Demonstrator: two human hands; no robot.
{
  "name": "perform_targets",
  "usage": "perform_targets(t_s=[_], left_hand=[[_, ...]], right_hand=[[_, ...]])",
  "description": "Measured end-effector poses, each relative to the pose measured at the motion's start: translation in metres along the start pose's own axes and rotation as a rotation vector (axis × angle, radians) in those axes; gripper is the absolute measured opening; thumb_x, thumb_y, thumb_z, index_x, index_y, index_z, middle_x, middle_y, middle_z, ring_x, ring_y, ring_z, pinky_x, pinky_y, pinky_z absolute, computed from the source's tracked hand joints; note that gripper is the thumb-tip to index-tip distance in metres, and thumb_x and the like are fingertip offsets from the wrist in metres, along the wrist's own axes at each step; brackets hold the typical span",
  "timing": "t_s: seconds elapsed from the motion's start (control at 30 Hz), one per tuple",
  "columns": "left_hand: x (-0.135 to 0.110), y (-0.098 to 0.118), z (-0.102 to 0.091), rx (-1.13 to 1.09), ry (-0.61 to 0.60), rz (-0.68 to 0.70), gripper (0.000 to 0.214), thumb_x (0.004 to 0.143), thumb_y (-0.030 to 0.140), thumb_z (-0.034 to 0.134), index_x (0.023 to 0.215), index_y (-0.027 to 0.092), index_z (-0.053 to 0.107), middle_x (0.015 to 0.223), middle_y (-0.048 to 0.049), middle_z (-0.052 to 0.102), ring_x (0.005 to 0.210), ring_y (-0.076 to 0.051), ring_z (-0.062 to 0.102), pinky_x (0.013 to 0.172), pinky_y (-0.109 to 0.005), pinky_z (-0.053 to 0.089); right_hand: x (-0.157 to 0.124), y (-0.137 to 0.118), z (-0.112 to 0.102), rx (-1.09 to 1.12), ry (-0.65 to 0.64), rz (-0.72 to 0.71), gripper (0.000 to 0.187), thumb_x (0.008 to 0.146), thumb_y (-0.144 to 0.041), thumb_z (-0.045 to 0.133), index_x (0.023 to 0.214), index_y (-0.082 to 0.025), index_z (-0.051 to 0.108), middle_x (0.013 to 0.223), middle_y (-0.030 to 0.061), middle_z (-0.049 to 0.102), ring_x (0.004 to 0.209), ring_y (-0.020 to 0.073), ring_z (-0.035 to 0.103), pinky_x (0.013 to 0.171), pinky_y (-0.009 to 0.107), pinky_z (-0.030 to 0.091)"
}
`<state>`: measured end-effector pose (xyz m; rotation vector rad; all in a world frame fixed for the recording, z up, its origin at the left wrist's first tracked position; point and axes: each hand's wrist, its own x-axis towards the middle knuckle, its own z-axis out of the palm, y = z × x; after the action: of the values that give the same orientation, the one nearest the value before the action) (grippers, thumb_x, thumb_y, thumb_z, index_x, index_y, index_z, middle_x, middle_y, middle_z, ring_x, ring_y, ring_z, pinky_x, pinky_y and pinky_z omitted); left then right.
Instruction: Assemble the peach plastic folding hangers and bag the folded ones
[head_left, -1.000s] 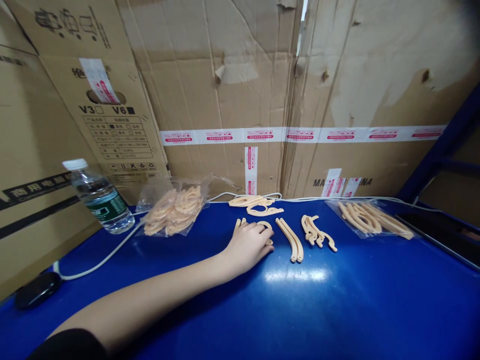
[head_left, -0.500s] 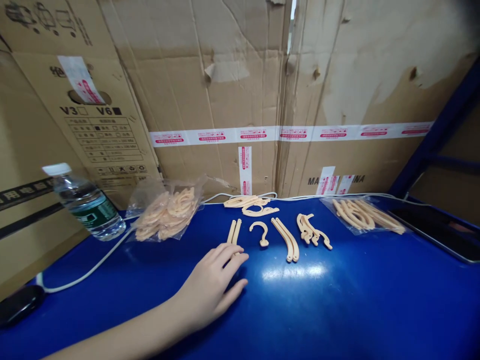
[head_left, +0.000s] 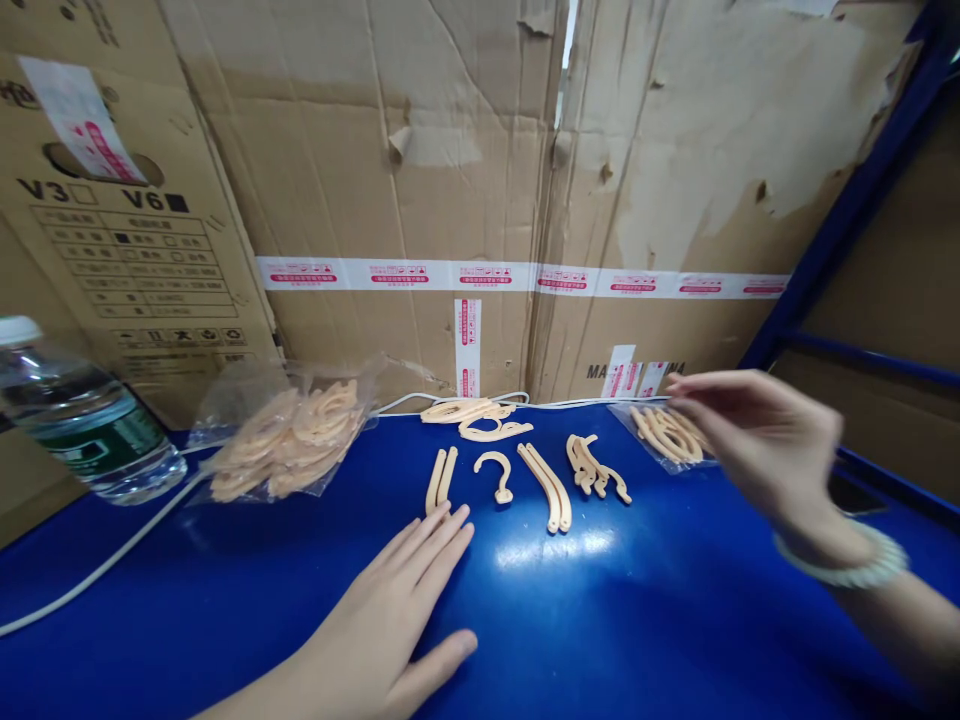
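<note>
My left hand [head_left: 405, 590] lies flat on the blue tabletop, fingers stretched out and thumb spread. Its fingertips touch or nearly touch the lower ends of two short, pale wooden hanger arms [head_left: 441, 480]. To their right lie a wooden hanger hook [head_left: 499, 477], a pair of longer curved hanger arms [head_left: 550, 490] and a small cluster of wooden hooks [head_left: 596, 468]. My right hand [head_left: 765, 450], a pale beaded bracelet on its wrist, is raised at the right, slightly blurred. Its thumb and fingers point left, tips slightly apart, with nothing visible between them.
Clear bags of wooden parts lie at the left [head_left: 285, 440] and right [head_left: 664, 435]. More hanger pieces [head_left: 480, 415] sit near the back, by a white cable [head_left: 105, 560]. A water bottle [head_left: 90, 430] stands far left. Cardboard [head_left: 420, 200] walls the back.
My right hand has come into view from the right. The left hand has moved slightly down and left in view, its fingers straighter and thumb wider apart. The camera view has shifted.
</note>
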<state>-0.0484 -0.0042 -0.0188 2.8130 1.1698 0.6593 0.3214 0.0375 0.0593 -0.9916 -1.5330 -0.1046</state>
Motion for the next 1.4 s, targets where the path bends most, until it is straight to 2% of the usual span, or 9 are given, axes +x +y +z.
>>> perform_targets(t_s=[0.1,0.17,0.27,0.4,0.67,0.87,1.0,1.2,1.4], left_hand=[[-0.001,-0.002,0.003,-0.01,-0.014,-0.008,0.069,0.093,0.049,0.052,0.153,0.028,0.024,0.157,-0.0048,0.032,0.141,-0.03,0.038,0.112,-0.049,0.04],[0.0,-0.007,0.004,-0.012,-0.026,-0.002,0.072,0.093,0.049,0.053,0.154,0.028,0.021,0.158,-0.0047,0.03,0.141,-0.03,0.037,0.112,-0.049,0.039],[0.002,-0.013,0.001,-0.011,-0.076,0.067,0.079,0.092,0.05,0.053,0.156,0.027,0.014,0.158,-0.0072,0.028,0.139,-0.032,0.039,0.109,-0.049,0.043],[0.006,-0.015,-0.009,0.02,-0.176,0.07,0.08,0.093,0.05,0.053,0.156,0.025,0.011,0.157,-0.0096,0.027,0.14,-0.031,0.037,0.107,-0.047,0.044],[0.011,-0.036,0.006,0.028,-0.089,0.124,0.086,0.09,0.046,0.056,0.156,0.025,0.006,0.157,-0.0113,0.028,0.139,-0.033,0.038,0.107,-0.052,0.044],[0.014,-0.034,0.008,0.023,0.023,0.059,0.071,0.092,0.038,0.055,0.154,0.023,0.024,0.155,-0.0102,0.035,0.14,-0.033,0.038,0.108,-0.053,0.043],[0.021,-0.037,0.005,0.04,0.044,0.035,0.049,0.094,0.031,0.054,0.141,0.021,0.047,0.145,-0.0106,0.052,0.135,-0.03,0.047,0.104,-0.05,0.049],[0.026,-0.048,0.008,-0.09,0.142,0.015,0.027,0.096,0.022,0.053,0.12,0.021,0.064,0.124,-0.0089,0.067,0.122,-0.025,0.058,0.1,-0.043,0.054],[0.032,-0.05,0.004,-0.141,0.182,0.066,0.021,0.095,0.015,0.051,0.106,0.02,0.068,0.109,-0.0077,0.073,0.109,-0.023,0.065,0.093,-0.04,0.058]], right_hand=[[-0.007,0.024,0.013,-0.019,-0.308,-0.009,0.015,0.09,-0.034,0.066,0.096,-0.021,0.071,0.087,0.0054,0.073,0.078,0.0213,0.07,0.072,0.034,0.059],[-0.014,0.033,0.019,-0.08,-0.563,-0.061,0.022,0.096,-0.035,0.056,0.106,-0.023,0.071,0.099,0.0067,0.074,0.094,0.0248,0.07,0.084,0.039,0.058],[-0.03,0.034,0.026,-0.247,-0.882,-0.169,0.045,0.099,-0.043,0.048,0.139,-0.025,0.051,0.144,0.0102,0.05,0.136,0.0326,0.041,0.11,0.056,0.036],[-0.048,0.028,0.037,-0.354,-1.108,-0.123,0.067,0.099,-0.053,0.041,0.154,-0.019,0.024,0.159,0.0107,0.021,0.147,0.0311,0.014,0.117,0.056,0.021],[-0.04,0.057,0.049,-0.37,-1.082,-0.002,0.063,0.1,-0.054,0.034,0.152,-0.018,0.032,0.158,0.0123,0.024,0.147,0.032,0.015,0.117,0.058,0.02],[-0.018,0.05,0.066,-0.307,-0.786,-0.119,0.043,0.1,-0.039,0.039,0.138,-0.022,0.05,0.145,0.0139,0.047,0.139,0.033,0.035,0.112,0.06,0.03],[0.012,0.043,0.101,-0.219,-0.908,-0.175,0.037,0.096,-0.029,0.046,0.13,-0.017,0.056,0.123,0.0154,0.062,0.117,0.0291,0.056,0.103,0.05,0.044],[0.03,0.06,0.165,-0.153,-1.046,-0.192,0.057,0.085,-0.03,0.067,0.135,-0.01,0.051,0.131,0.0183,0.058,0.122,0.0302,0.053,0.104,0.042,0.043],[0.029,0.073,0.178,-0.212,-1.028,-0.126,0.057,0.078,-0.037,0.075,0.125,-0.011,0.057,0.118,0.0187,0.063,0.111,0.0333,0.057,0.094,0.045,0.045]])
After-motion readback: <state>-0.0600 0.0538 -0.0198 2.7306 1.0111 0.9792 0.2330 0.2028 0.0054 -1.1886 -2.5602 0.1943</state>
